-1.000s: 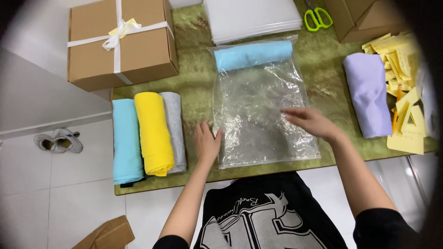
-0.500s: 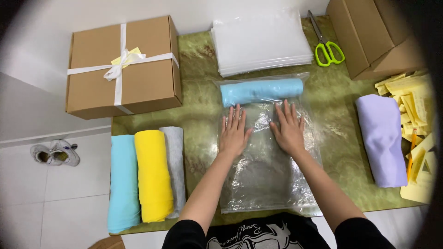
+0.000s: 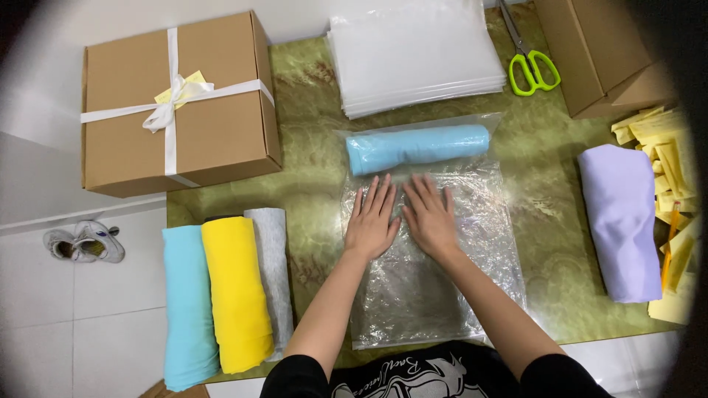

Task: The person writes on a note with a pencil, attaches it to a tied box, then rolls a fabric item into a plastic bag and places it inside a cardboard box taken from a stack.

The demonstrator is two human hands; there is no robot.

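Observation:
A clear plastic bag (image 3: 435, 295) lies flat on the green table (image 3: 310, 169). Inside its far end sits a rolled light blue cloth (image 3: 417, 147). My left hand (image 3: 372, 221) and my right hand (image 3: 430, 217) rest side by side, palms down with fingers spread, on the bag just below the roll. Neither hand grips anything.
Rolled light blue (image 3: 188, 306), yellow (image 3: 236, 291) and grey (image 3: 271, 276) cloths lie at the left. A brown box tied with white ribbon (image 3: 177, 103) stands at the back left. A stack of clear bags (image 3: 417, 55), green scissors (image 3: 532, 70), a lilac roll (image 3: 619, 221), yellow strips (image 3: 671, 184), cardboard boxes (image 3: 597, 51).
My hands moved from the bag's lower sides up to its middle and came together just below the blue roll. The camera view shifted nearer to the table.

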